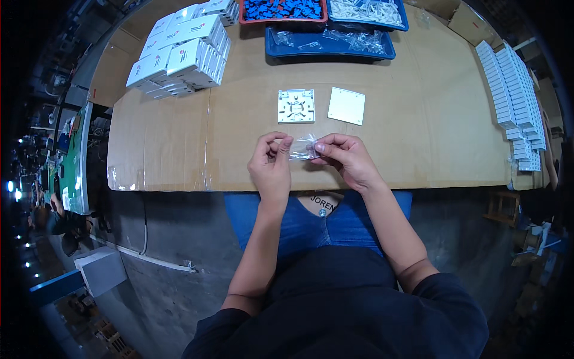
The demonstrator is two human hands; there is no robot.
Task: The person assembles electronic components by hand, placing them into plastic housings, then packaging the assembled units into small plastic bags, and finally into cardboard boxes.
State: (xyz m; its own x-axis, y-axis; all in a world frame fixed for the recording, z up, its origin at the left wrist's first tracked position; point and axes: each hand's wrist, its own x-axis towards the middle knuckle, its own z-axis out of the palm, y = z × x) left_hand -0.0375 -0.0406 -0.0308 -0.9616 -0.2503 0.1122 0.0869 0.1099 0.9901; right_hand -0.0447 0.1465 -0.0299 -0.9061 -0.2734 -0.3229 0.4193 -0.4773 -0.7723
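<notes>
Between my two hands, near the front edge of the cardboard-covered table, is a small clear plastic bag (302,149). My left hand (271,166) has its thumb and fingers closed on the bag's left end. At the other end my right hand (354,160) pinches it between thumb and forefinger. Whether anything small lies inside the bag, I cannot make out. Just beyond my hands a square white plastic base (296,106) lies with its moulded inner side up. Beside it, to the right, rests a flat, square white cover plate (347,106), slightly turned.
Stacked white boxes (190,61) fill the far left. At the back stand a red tray (283,21) of blue parts, a blue tray (406,24) of white pieces and another blue tray (330,58) with clear bags. Tall stacks of white plastic pieces (513,99) line the right edge.
</notes>
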